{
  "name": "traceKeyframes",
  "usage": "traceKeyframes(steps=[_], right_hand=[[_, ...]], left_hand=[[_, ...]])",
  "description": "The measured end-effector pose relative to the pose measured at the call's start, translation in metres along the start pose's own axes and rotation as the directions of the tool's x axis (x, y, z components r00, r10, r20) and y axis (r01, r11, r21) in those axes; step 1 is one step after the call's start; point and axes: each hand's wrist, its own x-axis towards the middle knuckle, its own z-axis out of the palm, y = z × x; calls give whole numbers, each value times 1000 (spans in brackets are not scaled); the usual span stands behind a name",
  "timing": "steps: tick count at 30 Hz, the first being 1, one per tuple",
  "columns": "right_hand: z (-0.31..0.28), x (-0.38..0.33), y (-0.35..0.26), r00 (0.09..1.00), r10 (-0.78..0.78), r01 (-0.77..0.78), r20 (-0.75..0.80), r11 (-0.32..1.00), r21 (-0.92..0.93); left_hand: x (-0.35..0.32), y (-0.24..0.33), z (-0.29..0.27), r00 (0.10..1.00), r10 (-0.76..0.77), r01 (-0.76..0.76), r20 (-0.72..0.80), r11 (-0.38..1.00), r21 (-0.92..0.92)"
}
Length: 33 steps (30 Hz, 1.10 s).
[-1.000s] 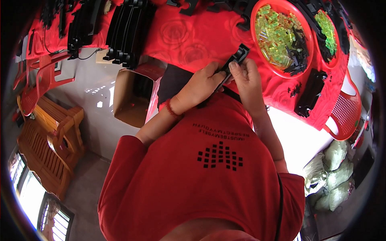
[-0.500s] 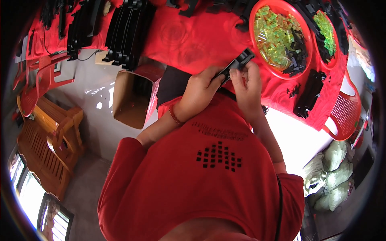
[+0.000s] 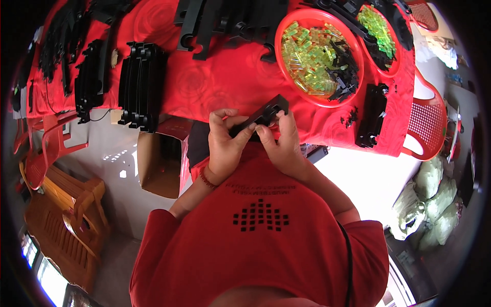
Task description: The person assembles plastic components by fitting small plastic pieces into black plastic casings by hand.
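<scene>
- One table under a red cloth fills the upper view, carrying the work items.
- Two round red trays of yellow-green translucent pieces sit at its right end, black parts lying over them.
- Several black moulded frames stand stacked at the table's left edge; an open cardboard box is below them.
- Left hand: closed around the lower end of a long black plastic part, thumb on top.
- Right hand: fingers curled, pinching the same part near its upper end.
- The black plastic part is held between both hands, just off the table's near edge, in front of the red shirt.
</scene>
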Motion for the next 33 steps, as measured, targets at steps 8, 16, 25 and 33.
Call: traceKeyframes(steps=[8,16,25,33], right_hand=[[0,3,1,988,153,-148,-32,980,132],[-1,14,20,952,293,-248,-86,907,341],[-5,20,13,985,152,-128,-81,961,243],[3,9,19,964,262,-237,-49,926,293]], left_hand=[[10,-6,1,968,-210,234,140,955,-185],[33,-2,0,961,-106,90,254,993,74],[27,-2,6,989,-94,101,118,993,-54],[31,7,2,997,-16,-7,69,945,326]])
